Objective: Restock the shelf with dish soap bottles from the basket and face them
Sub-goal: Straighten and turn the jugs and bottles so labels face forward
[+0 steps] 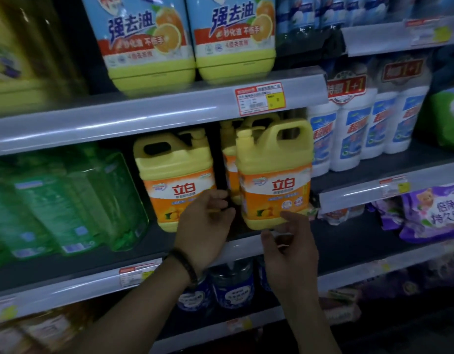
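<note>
Just above the right grip, touching or all but touching its raised forefinger: right jug of dish soap, upright at the front edge of the middle shelf, base at the lip. Right grip spread and loose beneath that base, thumb just under the lower rim, pinching nothing. Left grip in front of the dark gap between this jug and the left jug, covering the latter's lower right corner; fingers loosely curled, closed on nothing, a dark bracelet at the wrist. Both jugs yellow and squat, each with a moulded carry handle, a pump cap and an orange label bearing red characters on white with lemons below, label facing out. Handle to the right and cap to the left on the right jug; mirrored on the left one. Third jug of the same kind tucked behind, partly hidden. Green bottles to the left on the same shelf, white bottles to the right, a price tag on the rail overhead.
</note>
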`<state>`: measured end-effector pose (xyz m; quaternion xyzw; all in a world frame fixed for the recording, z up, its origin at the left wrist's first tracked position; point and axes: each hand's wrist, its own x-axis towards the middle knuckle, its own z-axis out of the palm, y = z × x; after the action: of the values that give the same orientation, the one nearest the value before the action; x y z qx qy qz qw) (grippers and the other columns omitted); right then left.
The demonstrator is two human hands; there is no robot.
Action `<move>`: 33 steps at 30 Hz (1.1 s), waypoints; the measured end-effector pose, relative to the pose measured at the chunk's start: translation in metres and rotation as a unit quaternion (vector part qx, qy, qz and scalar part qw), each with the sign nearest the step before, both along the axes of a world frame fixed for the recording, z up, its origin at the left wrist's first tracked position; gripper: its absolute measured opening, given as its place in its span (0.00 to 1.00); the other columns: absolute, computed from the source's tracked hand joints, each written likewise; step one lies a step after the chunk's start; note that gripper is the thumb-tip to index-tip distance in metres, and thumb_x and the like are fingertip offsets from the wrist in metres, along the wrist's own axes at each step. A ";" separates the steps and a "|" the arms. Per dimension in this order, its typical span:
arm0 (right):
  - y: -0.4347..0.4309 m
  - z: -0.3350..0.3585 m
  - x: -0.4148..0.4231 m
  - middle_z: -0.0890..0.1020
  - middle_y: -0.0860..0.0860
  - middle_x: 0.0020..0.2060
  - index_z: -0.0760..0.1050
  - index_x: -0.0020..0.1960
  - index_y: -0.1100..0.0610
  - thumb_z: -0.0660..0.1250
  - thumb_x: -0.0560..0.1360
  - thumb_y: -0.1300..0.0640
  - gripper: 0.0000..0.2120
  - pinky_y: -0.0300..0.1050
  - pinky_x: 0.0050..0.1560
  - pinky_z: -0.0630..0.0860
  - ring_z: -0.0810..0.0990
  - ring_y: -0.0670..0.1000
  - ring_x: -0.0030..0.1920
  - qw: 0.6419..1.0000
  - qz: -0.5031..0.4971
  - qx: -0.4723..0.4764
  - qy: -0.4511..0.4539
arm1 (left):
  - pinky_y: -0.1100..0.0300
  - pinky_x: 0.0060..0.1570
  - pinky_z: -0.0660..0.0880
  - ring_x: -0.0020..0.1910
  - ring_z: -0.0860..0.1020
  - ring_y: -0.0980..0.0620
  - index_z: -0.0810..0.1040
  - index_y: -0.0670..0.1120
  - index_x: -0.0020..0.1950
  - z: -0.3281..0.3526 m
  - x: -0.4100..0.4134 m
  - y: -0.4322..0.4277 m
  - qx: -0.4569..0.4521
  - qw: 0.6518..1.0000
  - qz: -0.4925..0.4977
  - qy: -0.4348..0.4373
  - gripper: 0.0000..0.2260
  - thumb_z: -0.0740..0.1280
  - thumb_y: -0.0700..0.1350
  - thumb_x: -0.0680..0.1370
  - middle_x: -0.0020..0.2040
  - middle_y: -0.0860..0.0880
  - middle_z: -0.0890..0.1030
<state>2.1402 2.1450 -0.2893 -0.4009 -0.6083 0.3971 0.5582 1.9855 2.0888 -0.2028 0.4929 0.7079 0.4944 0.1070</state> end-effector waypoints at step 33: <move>-0.032 0.028 -0.088 0.75 0.36 0.71 0.66 0.81 0.38 0.72 0.82 0.57 0.32 0.45 0.64 0.81 0.79 0.40 0.67 0.971 0.230 0.042 -0.042 | 0.63 0.47 0.81 0.50 0.85 0.56 0.76 0.40 0.59 -0.005 -0.072 -0.055 0.110 0.966 0.022 -0.234 0.18 0.73 0.52 0.77 0.50 0.51 0.85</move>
<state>2.0526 2.1135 -0.2609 -0.2431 -0.7230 0.4719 0.4420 1.9131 2.0342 -0.2079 0.3565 0.6154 0.6728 0.2035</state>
